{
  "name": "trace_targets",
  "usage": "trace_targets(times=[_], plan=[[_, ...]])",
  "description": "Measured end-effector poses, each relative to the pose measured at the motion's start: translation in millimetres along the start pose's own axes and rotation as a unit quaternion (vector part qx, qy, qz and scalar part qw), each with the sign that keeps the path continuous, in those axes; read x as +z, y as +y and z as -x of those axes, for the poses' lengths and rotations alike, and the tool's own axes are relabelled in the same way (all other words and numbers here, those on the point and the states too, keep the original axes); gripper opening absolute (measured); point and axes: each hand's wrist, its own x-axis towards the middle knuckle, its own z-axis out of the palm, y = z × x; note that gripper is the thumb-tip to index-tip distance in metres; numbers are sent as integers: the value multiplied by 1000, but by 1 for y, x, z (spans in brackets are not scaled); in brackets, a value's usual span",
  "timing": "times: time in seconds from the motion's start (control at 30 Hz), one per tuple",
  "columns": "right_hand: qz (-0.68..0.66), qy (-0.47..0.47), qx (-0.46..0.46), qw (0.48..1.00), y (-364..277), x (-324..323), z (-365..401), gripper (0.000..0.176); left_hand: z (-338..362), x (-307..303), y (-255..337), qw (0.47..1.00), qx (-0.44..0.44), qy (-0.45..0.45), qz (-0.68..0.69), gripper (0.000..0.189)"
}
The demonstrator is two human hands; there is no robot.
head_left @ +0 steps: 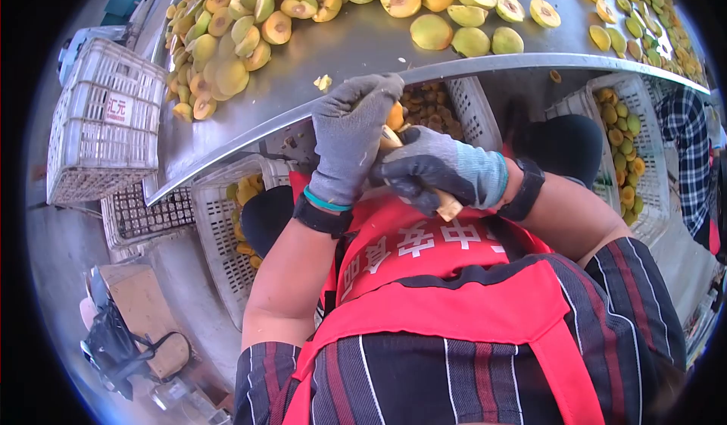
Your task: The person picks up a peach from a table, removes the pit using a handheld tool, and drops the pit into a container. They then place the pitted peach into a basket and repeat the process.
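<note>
My left hand, in a grey glove, is closed around a yellow-orange peach piece, mostly hidden by the fingers. Wrapped around a pale wooden-handled tool is my right hand, gloved in grey with dark fingers. The handle's end sticks out below this fist, and its upper part meets the fruit. Whatever working tip the tool has is hidden between the hands. Both hands are together just off the metal table's near edge, above my red apron.
Cut peach halves are heaped on the table's left and along its far side. Below the edge, a crate holds brown pieces. Fruit-filled crates stand at left and right. An upright white crate adjoins the table's left end. A person's checked sleeve shows at right.
</note>
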Motion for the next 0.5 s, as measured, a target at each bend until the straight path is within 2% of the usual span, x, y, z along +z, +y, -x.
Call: trace_targets(times=[0.03,0.07,0.1,0.13,0.2,0.3,0.37,0.5], plan=[[5,-6,-1,1000,0,-2,2,11,1,-5,-1,996,-33,-46,64,11],[-177,-37,75,981,-4,-4,4,12,2,-8,-1,985,-65,-92,127,11],[-353,-65,151,921,-7,-3,6,13,5,-9,0,986,-64,-85,129,11],[-504,-74,231,829,-9,1,5,16,8,-7,1,971,-88,-83,208,12],[-514,-76,208,829,-15,6,7,17,6,-4,5,941,-111,-79,309,15],[-504,-69,185,841,-19,8,5,23,4,-5,15,946,-115,-56,296,17],[-447,-41,218,866,-23,8,5,26,4,-6,14,931,-107,-66,342,19],[-343,-4,200,918,-27,14,3,31,8,-5,4,917,-101,-14,387,22]])
